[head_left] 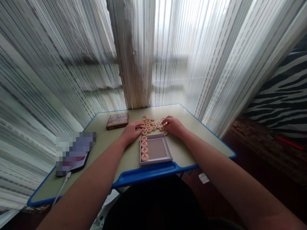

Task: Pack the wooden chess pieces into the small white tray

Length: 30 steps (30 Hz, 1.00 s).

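Round wooden Chinese chess pieces point(153, 128) lie in a loose cluster on the table, marked with red or dark characters. At the cluster's left edge is my left hand point(131, 132), thumb and fingers apart, fingertips at the pieces. My right hand point(174, 126) rests over the right edge, its fingers bent but spread, partly hiding some pieces. Nearer to me sits a shallow open box point(157, 150). Several red-marked pieces point(144, 149) stand in one column along its left wall; the rest of its brown bottom shows.
The pale table point(192, 147) has a blue rim and a blue front groove point(146, 174). A brown patterned box lid point(117, 120) lies back left. At left is a phone point(75, 155) with a white cable point(61, 188). Curtains point(168, 64) hang behind the table.
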Available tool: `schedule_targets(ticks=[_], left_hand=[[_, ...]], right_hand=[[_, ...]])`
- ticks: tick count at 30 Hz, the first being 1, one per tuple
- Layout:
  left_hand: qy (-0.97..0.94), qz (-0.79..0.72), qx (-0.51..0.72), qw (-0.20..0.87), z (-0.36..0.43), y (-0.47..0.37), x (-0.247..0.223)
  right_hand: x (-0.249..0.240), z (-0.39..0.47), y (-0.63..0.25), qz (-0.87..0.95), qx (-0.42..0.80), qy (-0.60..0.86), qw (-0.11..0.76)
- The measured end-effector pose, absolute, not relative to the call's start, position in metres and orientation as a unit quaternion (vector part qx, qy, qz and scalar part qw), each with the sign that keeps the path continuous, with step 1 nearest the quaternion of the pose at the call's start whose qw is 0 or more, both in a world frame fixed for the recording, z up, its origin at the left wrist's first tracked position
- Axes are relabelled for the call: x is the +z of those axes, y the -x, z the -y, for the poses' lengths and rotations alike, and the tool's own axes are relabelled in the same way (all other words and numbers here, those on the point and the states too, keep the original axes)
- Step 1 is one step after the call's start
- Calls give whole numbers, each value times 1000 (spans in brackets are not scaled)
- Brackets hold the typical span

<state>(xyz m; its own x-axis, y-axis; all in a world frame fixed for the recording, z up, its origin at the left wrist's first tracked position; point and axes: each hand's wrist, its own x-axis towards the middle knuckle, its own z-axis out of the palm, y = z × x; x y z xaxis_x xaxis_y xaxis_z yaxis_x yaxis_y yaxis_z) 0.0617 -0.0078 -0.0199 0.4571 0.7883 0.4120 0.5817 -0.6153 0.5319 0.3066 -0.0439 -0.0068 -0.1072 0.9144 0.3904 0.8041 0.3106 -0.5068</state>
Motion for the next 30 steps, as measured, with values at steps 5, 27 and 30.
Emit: schedule_targets(ticks=[5, 27, 30], left_hand=[[-812, -480, 318, 95, -5, -66, -25], [-835, -474, 248, 125, -15, -67, -31], [-832, -477, 257, 122, -13, -66, -29]], right_hand=[[-13, 31, -309, 665, 104, 603, 428], [25, -31, -308, 709, 280, 600, 243], [10, -32, -292, 779, 161, 572, 203]])
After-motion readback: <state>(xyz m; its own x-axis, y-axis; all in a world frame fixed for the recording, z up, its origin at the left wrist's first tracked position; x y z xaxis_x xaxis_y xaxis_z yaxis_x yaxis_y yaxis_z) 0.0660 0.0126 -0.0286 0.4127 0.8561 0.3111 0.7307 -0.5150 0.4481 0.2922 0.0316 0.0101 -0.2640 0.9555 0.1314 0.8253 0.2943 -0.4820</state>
